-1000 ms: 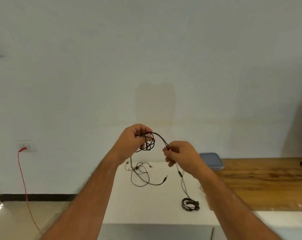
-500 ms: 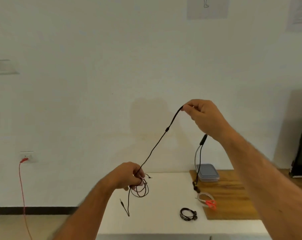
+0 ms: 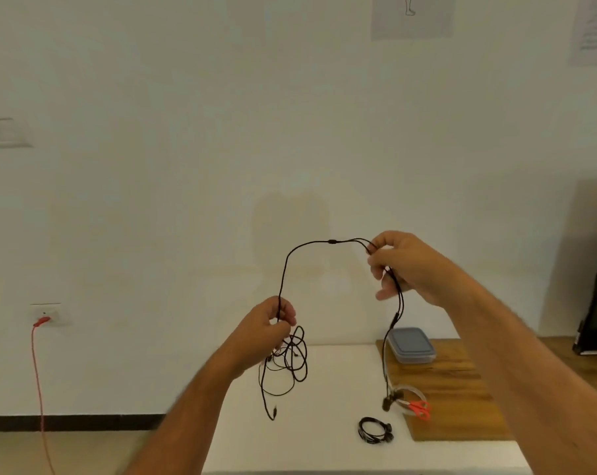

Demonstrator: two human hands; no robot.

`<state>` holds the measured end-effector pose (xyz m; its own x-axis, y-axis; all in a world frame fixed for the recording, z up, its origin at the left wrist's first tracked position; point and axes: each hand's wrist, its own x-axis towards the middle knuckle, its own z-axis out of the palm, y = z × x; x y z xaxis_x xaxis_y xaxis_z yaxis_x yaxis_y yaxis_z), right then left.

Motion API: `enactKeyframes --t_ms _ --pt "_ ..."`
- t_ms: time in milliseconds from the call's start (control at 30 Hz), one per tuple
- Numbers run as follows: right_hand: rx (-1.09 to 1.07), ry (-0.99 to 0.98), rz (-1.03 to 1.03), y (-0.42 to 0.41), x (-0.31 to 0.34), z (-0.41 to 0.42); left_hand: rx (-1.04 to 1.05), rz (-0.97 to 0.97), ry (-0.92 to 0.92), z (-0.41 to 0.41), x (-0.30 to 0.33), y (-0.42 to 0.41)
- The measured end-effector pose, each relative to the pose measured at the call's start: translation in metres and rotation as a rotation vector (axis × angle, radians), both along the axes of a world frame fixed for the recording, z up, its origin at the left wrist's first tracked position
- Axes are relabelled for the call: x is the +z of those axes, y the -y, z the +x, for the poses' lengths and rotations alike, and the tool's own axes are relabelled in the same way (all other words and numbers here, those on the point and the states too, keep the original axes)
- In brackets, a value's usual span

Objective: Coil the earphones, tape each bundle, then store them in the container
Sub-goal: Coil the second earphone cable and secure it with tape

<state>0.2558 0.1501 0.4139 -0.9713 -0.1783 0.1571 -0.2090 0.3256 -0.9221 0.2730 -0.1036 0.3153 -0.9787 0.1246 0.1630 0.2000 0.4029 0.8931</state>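
My left hand (image 3: 273,323) is curled round the thin black earphone cable (image 3: 291,257), pinching it just above the loose tangle of loops (image 3: 291,358) that hangs below the fist, with the plug end (image 3: 274,413) dangling lowest over the near left of the white tabletop (image 3: 324,399). From that pinch the cable rises almost straight up, bends over, and runs level to the right past the small splitter (image 3: 332,241) into my right hand (image 3: 405,265), which pinches the two thinner earbud leads; they drop from it to the earbuds (image 3: 387,403) hanging just above the table. So the free span lies up and to the right of the left grip, and I judge the right hand is the one placed to carry that span down onto the bundle while the left stays the anchor. Farther out, a finished black coiled bundle (image 3: 375,430) lies near on the white top; beside it, on the wooden board (image 3: 461,389), sit a clear tape roll (image 3: 414,394) with red-handled scissors (image 3: 420,409), and the grey lidded plastic container (image 3: 411,345) stands at the far end, well apart from both hands.
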Motion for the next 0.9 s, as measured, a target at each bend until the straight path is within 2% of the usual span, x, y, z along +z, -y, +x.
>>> enactKeyframes --t_ms 100,167,233,300,367,400,433,533,633,733,800,900 --pt "0.162 0.179 -0.006 -0.011 -0.022 0.002 -0.098 0.008 0.101 0.003 0.02 0.0" --pt "0.24 0.247 -0.011 -0.017 -0.038 0.005 -0.075 -0.202 0.087 0.001 0.029 0.001" --pt "0.274 0.291 0.007 -0.021 -0.051 0.005 0.002 -0.387 -0.038 0.0 0.038 0.0" --pt "0.222 0.293 0.215 -0.023 -0.063 0.003 -0.009 -0.337 -0.13 0.002 0.051 -0.005" --pt "0.082 0.225 0.598 -0.022 -0.07 0.003 -0.126 -0.138 -0.103 0.005 0.062 -0.012" --pt "0.025 0.165 0.702 -0.019 -0.069 0.005 -0.194 -0.079 -0.079 0.006 0.067 -0.017" --pt "0.01 0.096 0.691 -0.014 -0.066 0.007 -0.25 -0.069 -0.066 0.007 0.07 -0.022" --pt "0.139 -0.043 0.346 0.005 -0.047 0.009 -0.356 -0.098 -0.046 0.005 0.074 -0.04" --pt "0.269 -0.064 0.166 0.017 -0.032 0.006 -0.351 -0.037 -0.085 0.001 0.08 -0.045" --pt "0.293 -0.073 0.041 0.019 -0.025 0.008 -0.316 0.025 -0.115 -0.002 0.081 -0.035" --pt "0.218 -0.105 -0.012 0.015 -0.015 0.008 -0.284 -0.042 -0.102 -0.006 0.074 -0.024" --pt "0.076 -0.3 0.088 0.003 0.012 0.008 -0.225 -0.133 -0.033 -0.014 0.054 -0.002"
